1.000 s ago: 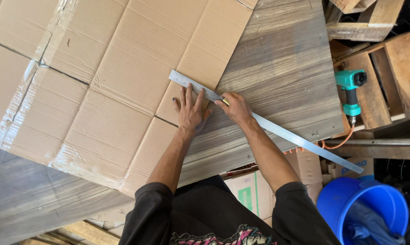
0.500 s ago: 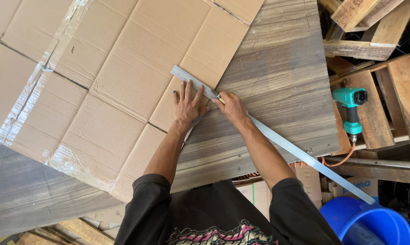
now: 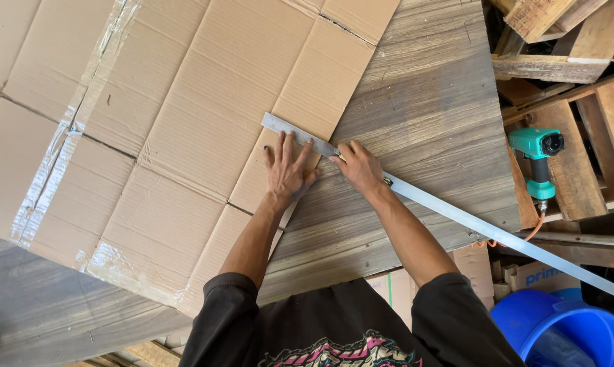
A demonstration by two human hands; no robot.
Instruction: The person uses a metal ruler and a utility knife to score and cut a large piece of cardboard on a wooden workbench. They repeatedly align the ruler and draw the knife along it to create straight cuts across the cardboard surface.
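Under right hand (image 3: 359,168), tool hidden.

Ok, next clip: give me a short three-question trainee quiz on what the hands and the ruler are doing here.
1. True or false: the left hand lies flat, fingers spread, on the cardboard.
2. The long metal ruler runs across which surface beyond the cardboard? A) wooden board B) blue bucket C) wooden pallet
3. Fill in: the right hand holds a small ____-tipped tool against the ruler's edge.

Key
1. True.
2. A, the wooden board; the far end overhangs its edge.
3. Yellow; the tool is mostly hidden by the fingers, so its kind cannot be told.
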